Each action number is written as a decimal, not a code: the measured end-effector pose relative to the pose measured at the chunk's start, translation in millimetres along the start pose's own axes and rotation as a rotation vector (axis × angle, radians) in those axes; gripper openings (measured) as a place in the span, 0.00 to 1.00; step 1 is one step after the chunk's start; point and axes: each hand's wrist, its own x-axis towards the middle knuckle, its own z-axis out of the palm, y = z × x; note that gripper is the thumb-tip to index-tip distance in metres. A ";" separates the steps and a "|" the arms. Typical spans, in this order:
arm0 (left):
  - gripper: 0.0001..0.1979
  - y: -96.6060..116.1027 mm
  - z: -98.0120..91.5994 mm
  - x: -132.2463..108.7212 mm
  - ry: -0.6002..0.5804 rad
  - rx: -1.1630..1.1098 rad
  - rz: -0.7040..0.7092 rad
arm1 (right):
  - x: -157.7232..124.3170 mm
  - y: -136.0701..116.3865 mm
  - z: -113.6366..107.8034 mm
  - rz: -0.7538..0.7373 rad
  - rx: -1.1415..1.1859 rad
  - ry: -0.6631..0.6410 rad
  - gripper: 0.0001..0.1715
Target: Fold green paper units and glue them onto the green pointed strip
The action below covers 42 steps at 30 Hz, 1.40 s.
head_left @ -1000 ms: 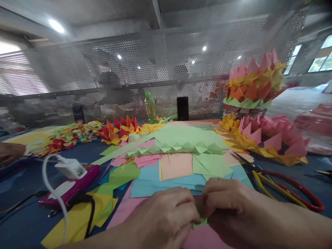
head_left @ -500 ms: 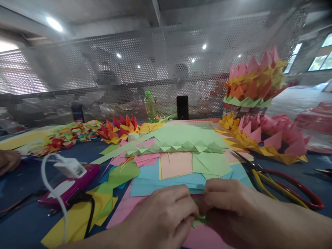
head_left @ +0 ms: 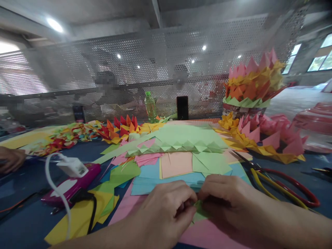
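Observation:
Between my fingertips is a small piece of green paper (head_left: 200, 211), mostly covered by the hands. My left hand (head_left: 172, 205) is closed on its left side, thumb and fingers pinched together. My right hand (head_left: 228, 200) pinches it from the right, with the fingers curled over. Both hands are low over a pink sheet (head_left: 215, 237). Just beyond them lie blue sheets (head_left: 145, 180), a peach square (head_left: 176, 166) and light green paper (head_left: 212, 164). A strip of folded green points (head_left: 176, 148) rests across the stack behind these.
Scissors (head_left: 290, 183) with red and yellow handles lie at right. A purple power strip (head_left: 71, 186) with a white plug stands at left, near another person's hand (head_left: 11, 159). Farther back are folded paper petals (head_left: 123, 126), a bottle (head_left: 150, 107), a phone (head_left: 182, 108) and a tiered paper lotus (head_left: 254, 81).
My hands have risen slightly and shifted, and more of the green paper shows between them. The other person's hand at the left has come a little farther into view.

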 end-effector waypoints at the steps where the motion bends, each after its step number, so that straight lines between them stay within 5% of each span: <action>1: 0.09 0.1 -0.2 0.0 -0.002 0.002 0.000 | 0.2 0.2 0.4 -0.009 -0.007 0.005 0.15; 15: 0.09 0.3 -3.7 -1.3 -0.018 0.074 0.155 | -2.2 0.9 -6.6 -0.123 -0.099 -0.161 0.08; 20: 0.10 -2.2 -3.0 -3.7 -0.013 0.094 0.205 | -2.8 -2.6 -14.2 -0.189 -0.125 -0.234 0.14; 42: 0.12 17.3 -14.3 -4.4 -0.183 0.303 0.123 | -0.1 -11.5 -18.8 -0.291 -0.324 -0.258 0.11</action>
